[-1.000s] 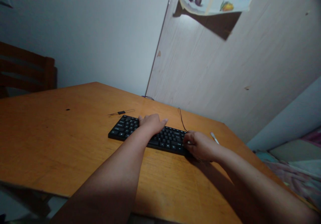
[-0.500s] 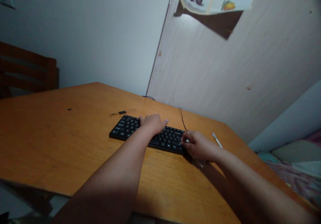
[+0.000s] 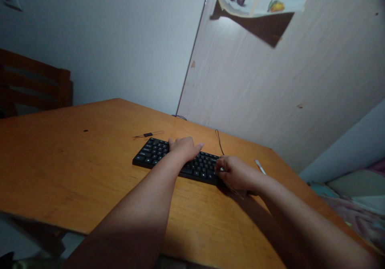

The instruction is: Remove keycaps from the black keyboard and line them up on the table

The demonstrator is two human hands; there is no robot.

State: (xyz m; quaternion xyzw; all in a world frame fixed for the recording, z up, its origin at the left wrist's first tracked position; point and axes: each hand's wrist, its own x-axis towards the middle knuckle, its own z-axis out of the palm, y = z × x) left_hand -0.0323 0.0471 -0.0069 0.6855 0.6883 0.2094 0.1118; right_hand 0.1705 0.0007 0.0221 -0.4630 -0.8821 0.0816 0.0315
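Observation:
A black keyboard (image 3: 200, 166) lies at a slant on the wooden table (image 3: 99, 172). My left hand (image 3: 184, 147) rests across its middle and holds it, with the thumb out to the right and the other fingers bent over the far edge, their tips hidden. At the keyboard's right end, my right hand (image 3: 231, 170) is closed in a pinch over the keys. Between its fingers shows the white tip of a thin stick (image 3: 222, 169); thin pale lengths stick out below the palm. A dark object (image 3: 252, 193) partly shows under the right wrist.
A black cord loop (image 3: 219, 140) stands out behind the keyboard. Beyond its left end lies a small black piece with thin wires (image 3: 148, 134). A white-handled brush-like tool (image 3: 260, 166) lies to the right. A tiny dark bit (image 3: 86, 131) is at left, near a wooden chair (image 3: 36, 80).
My right hand has shifted slightly left over the keyboard's right end, and the white tip shows less. My left hand keeps its place on the keyboard. The whole view has moved a little.

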